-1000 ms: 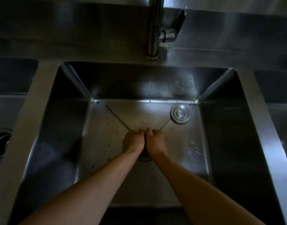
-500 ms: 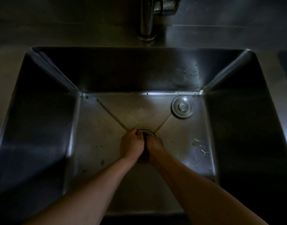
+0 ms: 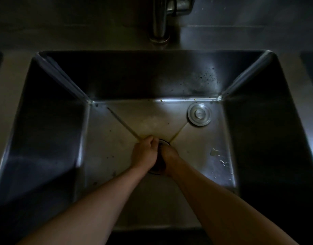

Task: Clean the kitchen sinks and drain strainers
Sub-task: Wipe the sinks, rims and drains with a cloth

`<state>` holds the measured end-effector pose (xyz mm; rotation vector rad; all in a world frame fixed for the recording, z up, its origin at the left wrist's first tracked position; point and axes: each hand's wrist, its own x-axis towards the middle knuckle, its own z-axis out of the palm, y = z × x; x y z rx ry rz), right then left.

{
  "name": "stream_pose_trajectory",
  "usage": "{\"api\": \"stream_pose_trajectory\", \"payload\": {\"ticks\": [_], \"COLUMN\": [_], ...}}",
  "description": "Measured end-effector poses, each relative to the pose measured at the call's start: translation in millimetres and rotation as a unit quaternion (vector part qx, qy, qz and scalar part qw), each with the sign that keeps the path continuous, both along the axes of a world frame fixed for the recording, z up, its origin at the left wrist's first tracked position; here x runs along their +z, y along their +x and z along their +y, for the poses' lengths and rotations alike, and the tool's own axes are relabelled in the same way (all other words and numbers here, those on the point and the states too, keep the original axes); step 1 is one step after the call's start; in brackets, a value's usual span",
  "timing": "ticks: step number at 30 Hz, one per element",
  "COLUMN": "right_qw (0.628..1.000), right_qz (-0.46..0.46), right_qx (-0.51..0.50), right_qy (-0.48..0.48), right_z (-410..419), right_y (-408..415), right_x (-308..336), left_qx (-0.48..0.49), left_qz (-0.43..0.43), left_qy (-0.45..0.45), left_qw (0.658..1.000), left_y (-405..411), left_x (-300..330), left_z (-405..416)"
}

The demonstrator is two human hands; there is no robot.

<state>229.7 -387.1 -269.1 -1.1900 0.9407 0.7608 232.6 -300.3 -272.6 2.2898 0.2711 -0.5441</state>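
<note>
**poster1:** Two bare forearms reaching straight down into the sink (image 3: 51, 131), converging at the drain (image 3: 163, 142) in the middle of the floor. Left hand (image 3: 143, 154) knuckles-up, fingers curled tight at the drain's rim. Right hand (image 3: 170, 159) dipped lower, right over the opening.

**poster2:** Gripping the strainer? Can't tell, way too dark, right fingers hidden in the hole.

**poster1:** Same. Round metal stopper (image 3: 199, 114) lying flat near the back right corner, well apart from both hands. Faucet (image 3: 159, 20) behind the back rim. Specks on the back wall, droplets (image 3: 221, 160) on the right floor.
</note>
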Motion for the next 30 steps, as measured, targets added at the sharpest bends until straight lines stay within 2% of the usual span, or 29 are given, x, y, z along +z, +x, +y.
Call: {"api": "stream_pose_trajectory", "payload": {"ticks": [4,6,8,9,12,13,15,17,21,24,25,26,28,30], "right_qw": [0.995,0.995,0.997,0.996,0.963,0.943,0.894,0.823,0.662,0.535,0.52,0.523,0.549,0.578], "right_qz": [0.027,0.009,-0.024,-0.055,-0.184,-0.226,-0.304,-0.384,-0.522,-0.608,-0.621,-0.625,-0.613,-0.574], "right_qx": [0.045,0.053,0.048,0.058,0.16,0.206,0.286,0.356,0.435,0.453,0.439,0.42,0.37,0.33], "right_qy": [-0.088,-0.082,-0.051,-0.046,-0.11,-0.131,-0.163,-0.22,-0.316,-0.373,-0.388,-0.399,-0.431,-0.477], "right_z": [-6,-5,-5,-4,-10,-13,-18,-25,-30,-20,-17,-14,-8,-1], "right_y": [3,3,-1,-5,-16,-22,-33,-39,-31,-29,-30,-32,-36,-37], "right_x": [25,40,58,68,81,86,95,101,109,108,106,104,100,95], "left_qx": [-0.004,0.053,0.152,0.215,0.328,0.335,0.318,0.312,0.335,0.289,0.265,0.25,0.25,0.259], "left_qz": [0.052,0.083,0.133,0.172,0.325,0.351,0.383,0.414,0.462,0.495,0.507,0.514,0.503,0.462], "left_qy": [-0.05,-0.059,-0.107,-0.166,-0.372,-0.396,-0.415,-0.43,-0.339,-0.348,-0.358,-0.363,-0.352,-0.333], "left_qw": [0.997,0.993,0.974,0.947,0.805,0.78,0.762,0.74,0.748,0.742,0.738,0.736,0.749,0.78], "left_y": [-9,-8,-5,-3,1,1,3,0,-11,-14,-15,-16,-18,-20], "left_x": [17,26,39,49,72,81,92,100,104,105,108,109,108,102], "left_z": [6,9,11,12,14,15,17,21,32,37,37,37,34,29]}}
